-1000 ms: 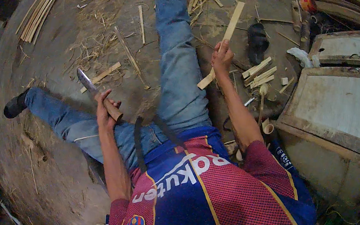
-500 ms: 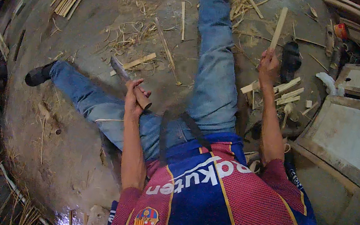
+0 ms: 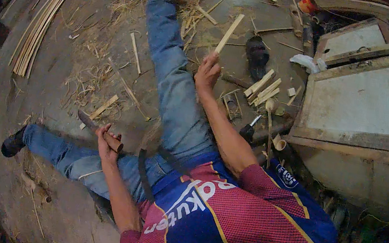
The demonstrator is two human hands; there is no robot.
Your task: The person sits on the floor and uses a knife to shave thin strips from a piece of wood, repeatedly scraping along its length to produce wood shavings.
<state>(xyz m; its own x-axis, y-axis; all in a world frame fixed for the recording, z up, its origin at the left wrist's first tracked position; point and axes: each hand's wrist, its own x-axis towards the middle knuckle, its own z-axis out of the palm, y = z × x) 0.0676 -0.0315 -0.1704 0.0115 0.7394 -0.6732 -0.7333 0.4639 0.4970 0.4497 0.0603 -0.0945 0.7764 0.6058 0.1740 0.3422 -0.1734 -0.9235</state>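
My left hand [image 3: 107, 145] is closed round the wooden handle of a knife, above my left thigh. Its dark blade [image 3: 87, 121] points away to the left, next to a short split strip [image 3: 105, 107] on the floor. My right hand [image 3: 206, 76] grips the lower end of a flat, pale bamboo strip [image 3: 229, 34] beside my right shin. The strip stands out away from me, apart from the knife. To the right of that hand lies a small pile of short split pieces [image 3: 263, 89].
Long thin strips [image 3: 56, 15] lie in a bundle at the far left. Shavings [image 3: 92, 67] litter the floor between my legs. A dark object [image 3: 257, 55] of unclear kind lies near the pile. Framed white panels [image 3: 358, 101] stand at right, near a dark-handled tool [image 3: 248, 131].
The view has turned, shifting the scene leftward. My right hand, with the strip, has drawn away from the pile toward my right leg. My left hand keeps the knife above the thigh.
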